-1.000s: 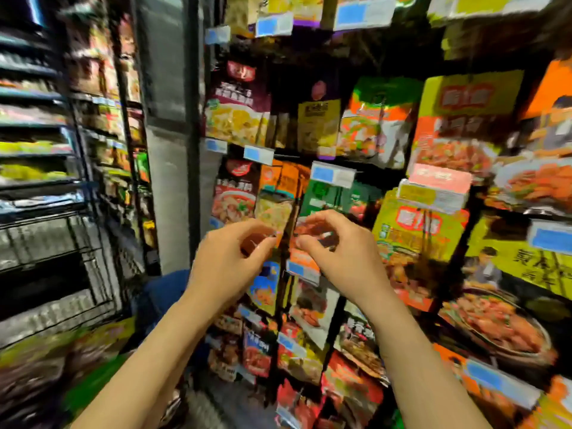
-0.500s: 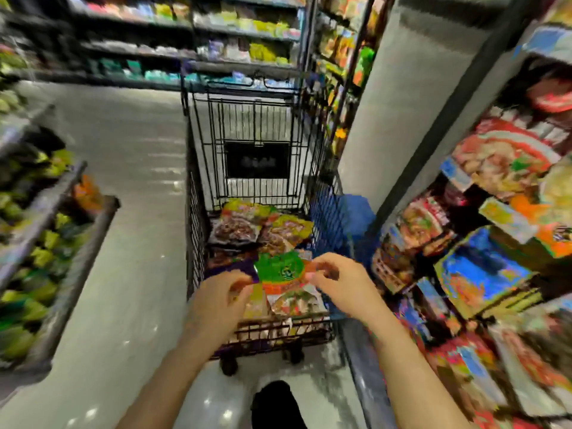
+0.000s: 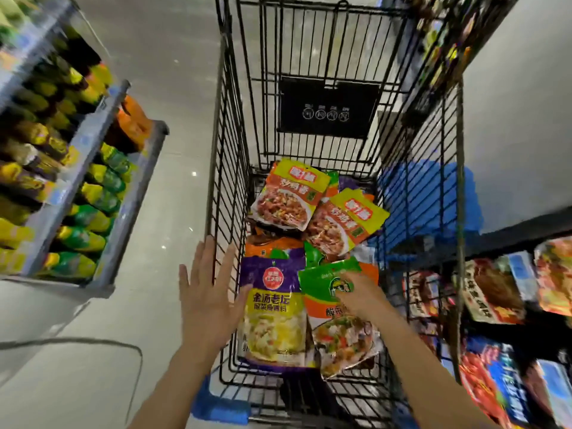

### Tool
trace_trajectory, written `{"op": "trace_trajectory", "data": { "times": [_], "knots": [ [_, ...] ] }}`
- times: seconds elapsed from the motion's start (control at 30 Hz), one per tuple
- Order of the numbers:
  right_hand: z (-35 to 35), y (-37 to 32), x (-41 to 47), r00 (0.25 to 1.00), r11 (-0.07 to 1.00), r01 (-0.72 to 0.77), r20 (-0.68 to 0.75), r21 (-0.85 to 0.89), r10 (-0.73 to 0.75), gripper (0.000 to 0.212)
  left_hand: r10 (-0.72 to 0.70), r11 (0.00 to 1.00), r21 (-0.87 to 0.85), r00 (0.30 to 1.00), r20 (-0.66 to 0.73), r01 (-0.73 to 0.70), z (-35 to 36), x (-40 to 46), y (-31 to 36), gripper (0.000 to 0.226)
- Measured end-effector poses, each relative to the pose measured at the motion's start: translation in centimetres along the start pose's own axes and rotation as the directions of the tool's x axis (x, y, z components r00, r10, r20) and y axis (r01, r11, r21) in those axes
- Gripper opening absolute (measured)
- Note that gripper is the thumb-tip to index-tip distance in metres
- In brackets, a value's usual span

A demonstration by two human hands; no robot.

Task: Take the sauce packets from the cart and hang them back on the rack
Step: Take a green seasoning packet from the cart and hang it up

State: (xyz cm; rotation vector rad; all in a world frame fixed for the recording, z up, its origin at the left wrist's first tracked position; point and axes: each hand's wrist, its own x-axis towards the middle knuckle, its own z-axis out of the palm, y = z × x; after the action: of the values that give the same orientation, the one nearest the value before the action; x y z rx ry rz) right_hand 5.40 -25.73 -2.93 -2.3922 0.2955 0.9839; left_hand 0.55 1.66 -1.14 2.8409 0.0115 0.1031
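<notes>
a: what's biggest here?
b: the cart [image 3: 337, 32], a black wire basket taking up the middle. everything else i'll place against it. bare grey floor [image 3: 173, 125] runs along its left side, an open lane between the cart's left wall and a shelf [image 3: 93, 168] of yellow-green bottles well to the left. on the cart's right the rack [image 3: 495, 289] of hanging packets sits close, just beside the right wall, with little gap there.
a: and inside the cart?
b: the far half of the basket floor is bare wire; a dark panel [image 3: 328, 106] hangs on the far wall. the packets lie heaped in the near half, overlapping, reaching from the left wall to the right wall.
a: which packets?
b: two yellow-topped packets [image 3: 291, 196] farthest in, a purple packet [image 3: 274, 305] near the left wall, and a green packet [image 3: 334, 305] to its right, its lower corner tipped toward the near wall.
a: the hands?
b: well apart. the left hand [image 3: 207, 301] is spread flat, fingers straight, over the cart's left rim, holding nothing; its thumb tip is at the purple packet's edge. the right hand [image 3: 360, 294] is inside the cart, on the green packet's upper part; fingers seem to curl onto it, but whether they actually grip it i cannot tell.
</notes>
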Motion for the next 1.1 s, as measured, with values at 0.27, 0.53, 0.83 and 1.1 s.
{"op": "trace_trajectory", "data": {
  "times": [0.27,0.53,0.83,1.1],
  "knots": [
    [2.3,-1.2,6.9,0.996,0.923,0.023,-0.068,-0.385,-0.054,0.054,-0.001,1.000,-0.004,1.000,-0.027,0.001,0.2,0.3,0.0,0.064],
    [2.6,-0.9,6.4,0.935,0.794,0.054,-0.248,-0.606,-0.252,0.024,0.096,0.995,-0.010,0.991,-0.092,-0.097,0.1,0.5,-0.1,0.059],
    [2.3,-1.6,-4.4,0.927,0.876,0.150,-0.243,-0.458,-0.285,0.019,0.454,0.890,-0.010,0.888,-0.065,-0.456,-0.2,0.1,-0.2,0.044],
    [5.0,-8.7,-9.9,0.782,0.841,0.442,-0.324,-0.313,-0.532,0.012,0.635,0.742,-0.221,0.769,-0.072,-0.633,-1.0,0.2,-0.9,0.030]
  ]
}}
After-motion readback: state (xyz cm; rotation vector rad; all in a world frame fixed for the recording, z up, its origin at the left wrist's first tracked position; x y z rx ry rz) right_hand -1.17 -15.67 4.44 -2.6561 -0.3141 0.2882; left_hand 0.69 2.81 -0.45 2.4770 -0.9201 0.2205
